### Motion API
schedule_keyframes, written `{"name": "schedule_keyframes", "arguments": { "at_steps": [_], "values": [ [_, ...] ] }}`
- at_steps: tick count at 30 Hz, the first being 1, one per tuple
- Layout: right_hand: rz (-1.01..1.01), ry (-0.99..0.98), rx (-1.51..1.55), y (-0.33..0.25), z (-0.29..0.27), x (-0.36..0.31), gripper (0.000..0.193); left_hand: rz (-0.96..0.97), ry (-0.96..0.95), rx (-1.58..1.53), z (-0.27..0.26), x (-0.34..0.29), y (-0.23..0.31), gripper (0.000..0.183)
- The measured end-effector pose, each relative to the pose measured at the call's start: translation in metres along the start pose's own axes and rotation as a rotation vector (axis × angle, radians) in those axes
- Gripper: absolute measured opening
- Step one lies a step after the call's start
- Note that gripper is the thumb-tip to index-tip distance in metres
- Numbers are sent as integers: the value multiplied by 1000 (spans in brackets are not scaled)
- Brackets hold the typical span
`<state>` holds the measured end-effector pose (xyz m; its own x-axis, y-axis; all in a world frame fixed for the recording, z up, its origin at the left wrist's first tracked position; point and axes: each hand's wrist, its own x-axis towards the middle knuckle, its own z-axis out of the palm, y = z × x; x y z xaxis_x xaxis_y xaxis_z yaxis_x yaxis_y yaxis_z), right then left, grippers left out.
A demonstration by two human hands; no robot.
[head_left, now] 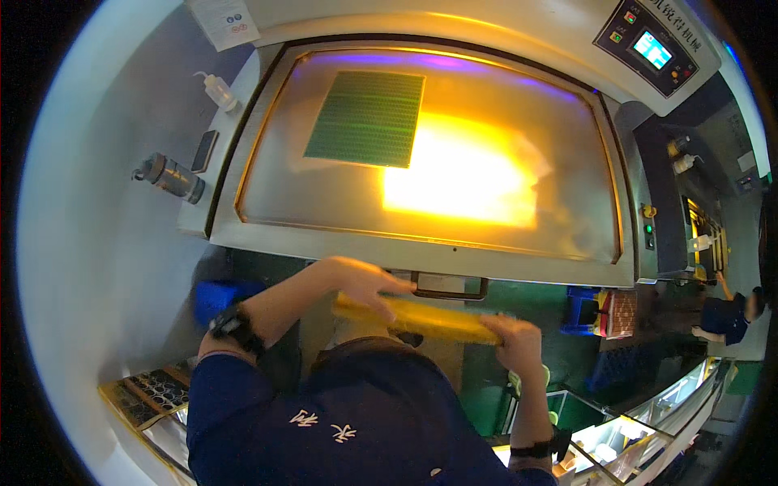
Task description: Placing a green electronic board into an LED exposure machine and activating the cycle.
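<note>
In front of my body is a thin yellow sheet or panel (pixel 446 322), seen nearly edge-on and a little blurred. My right hand (pixel 519 342) has its fingers wrapped round the right end. At the other end my left hand (pixel 366 283) lies over the upper edge, fingers stretched out to the right and thumb down against the yellow surface. Beyond both hands a green patterned circuit panel (pixel 367 120) rests on the glossy machine bed (pixel 279 190), left of a bright yellow glare.
A handle (pixel 450 285) juts from the bed's front edge. Along the left ledge stand a grey bottle (pixel 172 178), a phone (pixel 205 151) and a squeeze bottle (pixel 217 91). A control panel (pixel 648 47) is at upper right. Another person (pixel 725 318) works far right.
</note>
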<state>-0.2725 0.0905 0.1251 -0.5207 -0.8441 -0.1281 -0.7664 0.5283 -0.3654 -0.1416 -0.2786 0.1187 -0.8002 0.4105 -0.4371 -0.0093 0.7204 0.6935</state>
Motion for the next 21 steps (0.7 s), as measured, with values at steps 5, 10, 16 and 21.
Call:
{"name": "schedule_keyframes", "arguments": {
  "at_steps": [5, 10, 16, 21],
  "values": [
    [-313, 251, -87, -51, -9, 130, 45, -501, 279, 283, -26, -68, -13, 73],
    [-271, 123, -191, -60, 102, 235, 43, -667, 299, 483, -9, -77, -152, 73],
    [-307, 218, -296, -65, 85, 390, 51, -662, 385, 504, -143, -51, -245, 73],
    [-81, -231, 0, -37, 26, 604, 67, -591, 305, 204, -322, -5, -377, 70]
  ]
}}
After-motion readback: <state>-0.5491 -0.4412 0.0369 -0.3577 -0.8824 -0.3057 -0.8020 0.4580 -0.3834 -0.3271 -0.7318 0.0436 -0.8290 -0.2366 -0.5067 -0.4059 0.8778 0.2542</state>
